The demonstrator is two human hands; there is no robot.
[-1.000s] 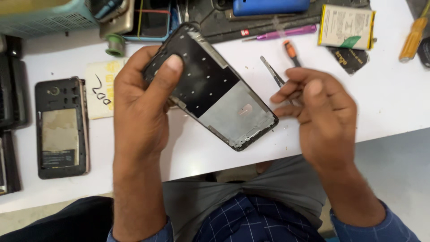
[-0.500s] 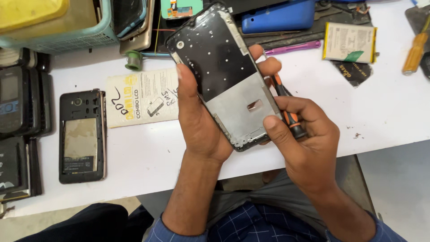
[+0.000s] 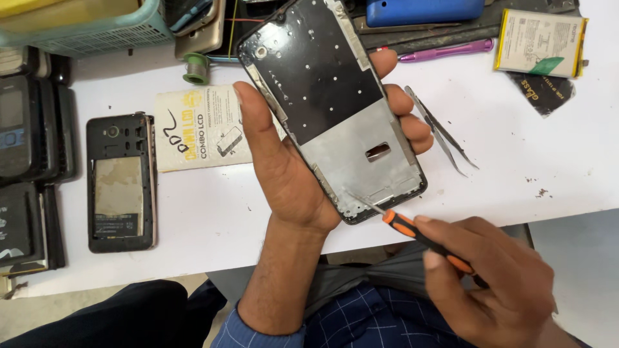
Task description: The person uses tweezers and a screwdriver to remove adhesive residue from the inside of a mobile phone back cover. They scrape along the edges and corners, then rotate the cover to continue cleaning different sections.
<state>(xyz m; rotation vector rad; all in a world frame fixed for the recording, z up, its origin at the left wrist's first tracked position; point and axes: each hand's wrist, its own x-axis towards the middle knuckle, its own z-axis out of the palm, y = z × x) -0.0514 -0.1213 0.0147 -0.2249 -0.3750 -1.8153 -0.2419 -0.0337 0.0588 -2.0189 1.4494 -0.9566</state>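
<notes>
Left hand (image 3: 290, 174) closed around phone frame (image 3: 332, 106), thumb along its left edge, fingertips (image 3: 403, 119) wrapped over the right edge; frame held above the white worktop (image 3: 213, 206), tilted, camera-hole end pointing up-left, inner side facing up; upper part of that side black, lower part bare grey metal with a small oblong slot.

Right hand (image 3: 493, 283) closed on screwdriver (image 3: 419, 235), orange-and-black handle pinched between thumb and fingers; metal tip touching the lower end of the frame, near the bottom edge, on the grey metal.

Tweezers (image 3: 442, 132) lying on worktop just right of the frame, apart from both hands; points directed down-right.

Left of the held frame: opened dark phone (image 3: 121, 182) flat on worktop, back cover off, dull metal plate exposed; beside it a cream cardboard sleeve (image 3: 203, 127) with handwriting, partly hidden behind the left hand; small solder spool (image 3: 195, 67) above the sleeve; stack of dark phones (image 3: 26, 135) at far left edge.

Top left: teal plastic basket (image 3: 97, 32); top centre-right: blue object (image 3: 422, 11), purple-handled tool (image 3: 448, 49) below it; top right: flat battery (image 3: 538, 42), pale with green tab, resting partly on a black packet (image 3: 545, 93).

Blue checked sleeves visible at both wrists, bottom of view.
</notes>
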